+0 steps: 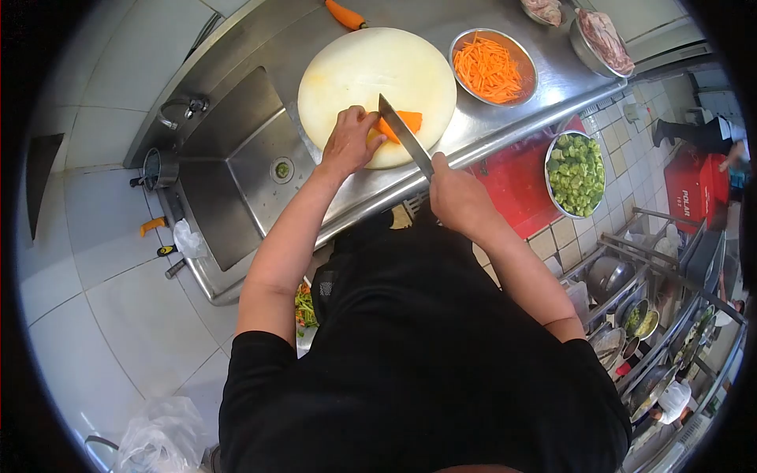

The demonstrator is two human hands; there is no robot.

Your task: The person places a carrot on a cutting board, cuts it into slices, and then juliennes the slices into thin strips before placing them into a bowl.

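Note:
My right hand (460, 197) is wrapped around the handle of a kitchen knife (406, 138). Its long blade lies across orange carrot slices (409, 121) near the front of a round, pale cutting board (371, 67). At the left side of the blade, my left hand (352, 142) holds the carrot with bent fingertips, close to the steel. Part of the carrot is hidden under those fingers and the blade. Just right of the board stands a metal bowl (533, 83) filled with carrot strips (487, 69). A whole carrot (345, 14) lies behind the board.
On my left is a steel sink (252, 118) with a tap (177, 112). Two bowls of raw meat (603, 43) stand at the far right. Below the counter edge, a bowl of broccoli (576, 175) sits by a red crate (509, 189). Racks with pans (611, 277) are farther right.

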